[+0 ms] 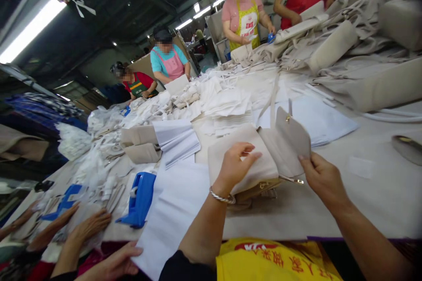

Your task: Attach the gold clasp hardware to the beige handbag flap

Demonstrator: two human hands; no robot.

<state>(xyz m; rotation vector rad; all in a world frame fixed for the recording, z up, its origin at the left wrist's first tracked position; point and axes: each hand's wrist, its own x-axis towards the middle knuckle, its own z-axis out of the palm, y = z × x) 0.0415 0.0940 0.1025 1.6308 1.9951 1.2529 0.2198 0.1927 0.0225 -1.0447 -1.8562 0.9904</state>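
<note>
A beige handbag (244, 180) lies on the table in front of me, its flap (292, 138) folded out to the right with a small gold clasp on it. The thumb and fingers of my right hand (325, 180) pinch the flap's lower edge. Over the bag's pale front panel rests my left hand (238, 163), fingers loosely curled and thumb apart, gripping nothing; its palm side is hidden. A gold zipper pull (298, 181) sticks out at the bag's right side. Beyond the bag, a strap (274, 101) runs up across the table.
White paper sheets (180, 206) lie left of the bag, beside a blue tape dispenser (140, 199). A neighbour's hand (115, 263) touches the paper. White packing sheets (227, 101) and beige bags (332, 48) are piled beyond. Several co-workers stand across the table.
</note>
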